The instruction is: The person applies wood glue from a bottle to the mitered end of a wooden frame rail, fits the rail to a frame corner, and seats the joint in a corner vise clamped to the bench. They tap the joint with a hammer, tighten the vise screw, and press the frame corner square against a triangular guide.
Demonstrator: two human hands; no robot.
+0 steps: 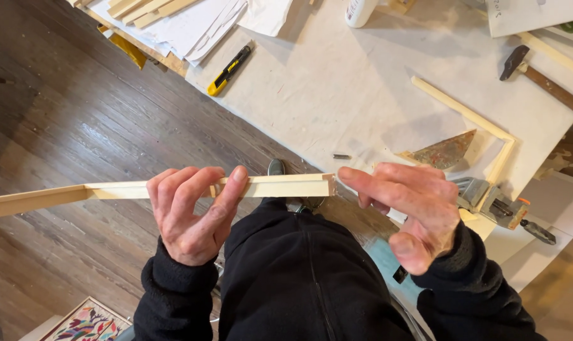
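Note:
My left hand grips a long pale wooden moulding strip near its middle, held level in front of my chest. The strip runs from the left edge of the view to a cut end near the centre. My right hand is beside that cut end, index finger stretched toward it, fingers apart and holding nothing. Both arms wear black sleeves.
A white-covered worktable lies ahead. On it are a yellow-and-black utility knife, a hammer, a wooden frame corner held in a metal corner clamp, a white bottle and papers. Dark wood floor lies to the left.

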